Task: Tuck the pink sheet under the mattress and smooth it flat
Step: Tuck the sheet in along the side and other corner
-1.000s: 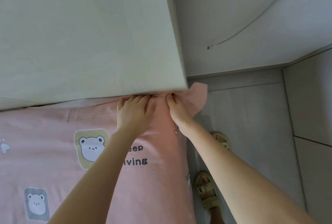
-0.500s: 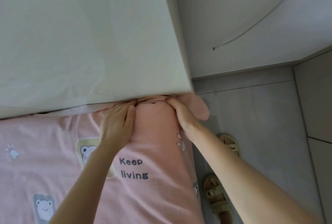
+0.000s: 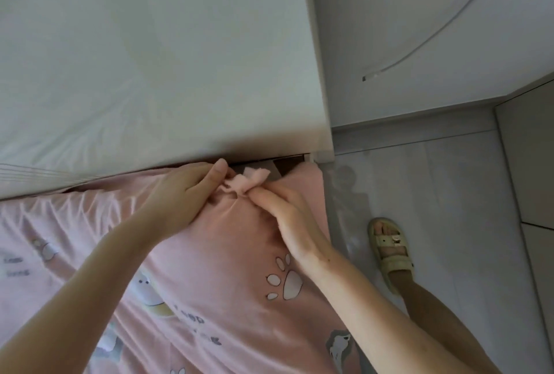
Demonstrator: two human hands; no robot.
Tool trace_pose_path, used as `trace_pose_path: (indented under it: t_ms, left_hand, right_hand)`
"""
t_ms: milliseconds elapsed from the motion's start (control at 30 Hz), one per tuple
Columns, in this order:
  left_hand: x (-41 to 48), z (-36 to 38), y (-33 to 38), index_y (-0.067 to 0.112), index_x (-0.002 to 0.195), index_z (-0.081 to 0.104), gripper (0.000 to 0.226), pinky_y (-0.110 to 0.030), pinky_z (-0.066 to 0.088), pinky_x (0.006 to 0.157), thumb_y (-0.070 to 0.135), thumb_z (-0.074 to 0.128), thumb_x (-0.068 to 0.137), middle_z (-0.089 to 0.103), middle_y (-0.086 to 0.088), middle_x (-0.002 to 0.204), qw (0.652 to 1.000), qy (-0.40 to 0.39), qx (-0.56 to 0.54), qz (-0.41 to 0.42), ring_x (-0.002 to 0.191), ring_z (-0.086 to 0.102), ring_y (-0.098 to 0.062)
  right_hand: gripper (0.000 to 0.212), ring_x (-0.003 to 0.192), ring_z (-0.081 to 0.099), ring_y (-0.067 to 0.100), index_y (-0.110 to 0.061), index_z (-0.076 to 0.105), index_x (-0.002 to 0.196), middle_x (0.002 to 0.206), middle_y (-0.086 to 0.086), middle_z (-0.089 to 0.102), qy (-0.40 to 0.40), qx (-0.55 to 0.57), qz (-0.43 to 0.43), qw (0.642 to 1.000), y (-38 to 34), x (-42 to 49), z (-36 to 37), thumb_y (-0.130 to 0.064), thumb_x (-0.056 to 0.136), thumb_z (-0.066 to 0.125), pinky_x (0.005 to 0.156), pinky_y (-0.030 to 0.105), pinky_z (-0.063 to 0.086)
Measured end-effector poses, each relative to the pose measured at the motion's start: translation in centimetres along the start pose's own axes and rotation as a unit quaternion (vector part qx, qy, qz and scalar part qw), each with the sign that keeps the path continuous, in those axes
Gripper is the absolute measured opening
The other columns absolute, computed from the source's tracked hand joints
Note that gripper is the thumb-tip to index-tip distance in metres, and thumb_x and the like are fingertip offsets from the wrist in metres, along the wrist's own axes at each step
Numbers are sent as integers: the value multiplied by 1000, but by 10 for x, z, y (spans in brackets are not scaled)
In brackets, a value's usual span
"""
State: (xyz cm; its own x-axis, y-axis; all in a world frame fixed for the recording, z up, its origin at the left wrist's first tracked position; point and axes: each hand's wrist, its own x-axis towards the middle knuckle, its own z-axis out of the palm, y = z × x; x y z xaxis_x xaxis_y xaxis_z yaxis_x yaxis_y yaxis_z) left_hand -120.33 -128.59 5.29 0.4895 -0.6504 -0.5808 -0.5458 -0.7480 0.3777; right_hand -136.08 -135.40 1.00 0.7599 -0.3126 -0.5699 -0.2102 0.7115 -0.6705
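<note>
White panel (image 3: 150,59) at 12 o'clock | my left hand (image 3: 186,194) and right hand (image 3: 289,215) each pinched pink sheet (image 3: 227,256), edge bunched

soft, dim daylight; faint shadows; slight motion blur; wide-angle bending at edges.

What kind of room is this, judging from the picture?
Probably a bedroom: a pink sheet printed with paws lies spread wide, a pale board stands at its end, and a tiled floor runs beside it.
</note>
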Motion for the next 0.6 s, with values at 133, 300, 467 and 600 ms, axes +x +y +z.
trace_pose_path:
  t_ms: [133,300,467,600]
  left_hand:
    - [9,5,4,34,83,67,48,-31,39,93,52,24,97,70,2,97,995,-31,-65,-75,102,57,-17]
    - [-4,-6,3,29,82,71,67,-37,39,98,71,19,82,70,-1,93,990,-25,-107,-91,100,59,-21]
    - [-18,-15,2,26,82,71,81,-50,39,101,84,17,64,71,-12,94,987,-33,-133,-80,101,60,-31]
    - [-24,-21,5,35,64,69,68,-41,40,91,82,19,66,64,12,58,988,-32,-127,-83,76,56,-22]
  right_hand:
    - [14,87,60,-13,-22,71,98,86,-25,69,66,-61,-67,994,-8,-1,-5,-29,89,63,79,10,42]
    - [15,71,51,2,-22,64,71,70,-14,52,105,-313,-202,922,-26,12,-4,-27,86,66,66,19,37]
    - [27,77,55,14,-15,59,91,87,-9,57,146,-446,-318,824,-52,3,-1,-36,95,42,70,31,44]
    - [43,87,52,6,-30,53,123,96,-15,59,-59,-520,-189,831,-58,-7,10,-55,88,51,72,27,36]
